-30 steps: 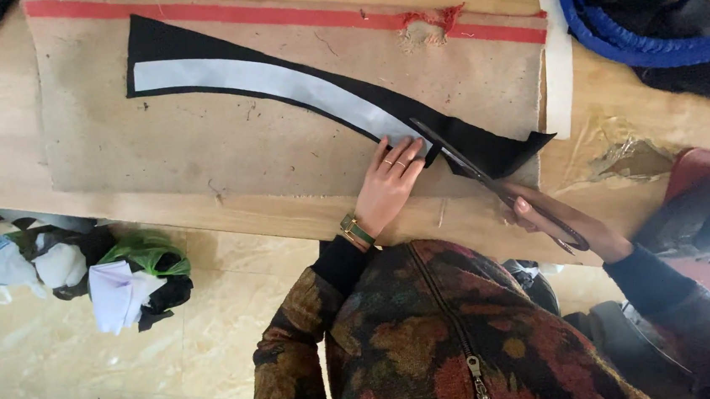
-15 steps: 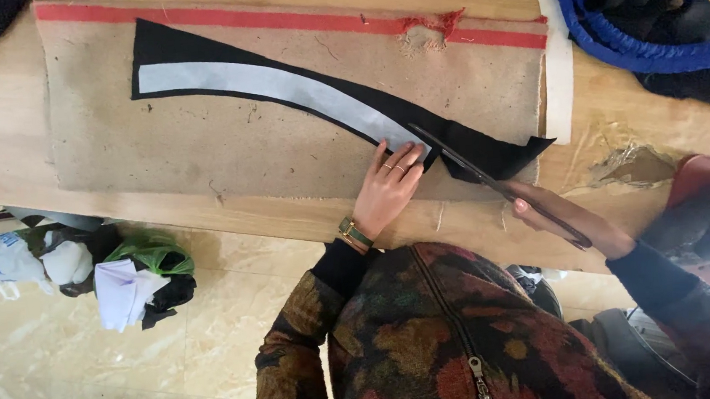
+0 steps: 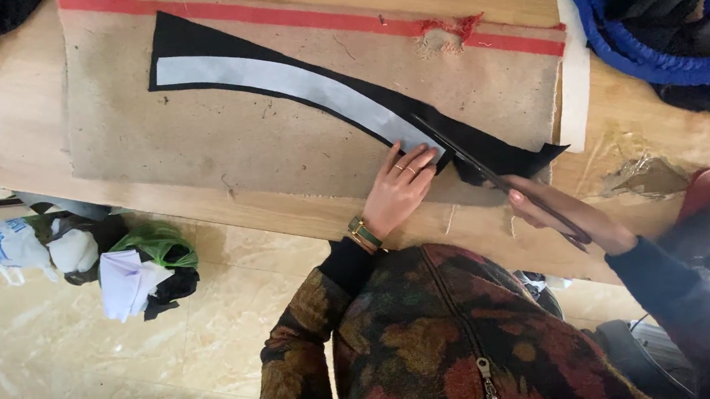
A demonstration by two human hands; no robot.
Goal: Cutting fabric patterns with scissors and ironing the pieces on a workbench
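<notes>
1. Two layers make up the piece in hand: a black fabric [image 3: 486, 151] cut to a long curved shape, with a white curved pattern strip [image 3: 295, 82] lying on top of it. Both rest on a tan felt mat [image 3: 199, 144] edged with a red band [image 3: 316, 21], on a wooden table [image 3: 21, 141].
2. Their long axis runs from the upper left of the mat down to the lower right, ending in a ragged black tail near the mat's right edge.
3. The left hand [image 3: 401, 189] lies flat with fingers spread and pressed on the lower end of the strip, pinning both layers; it grips nothing. A ring and a wristwatch [image 3: 363, 232] show on it.
4. The right hand [image 3: 563, 213] is closed around the handles of dark scissors [image 3: 488, 172], whose blades point up and left along the fabric's edge, just beside the left fingertips.
5. The uncut length lies up and left of the blade tips, so the right hand is the nearer one to the cut line, the left just ahead of it.
6. A blue-rimmed dark bundle [image 3: 656, 49] sits at the table's upper right; bags and cloth scraps [image 3: 124, 268] lie on the tiled floor [image 3: 90, 372] at left
</notes>
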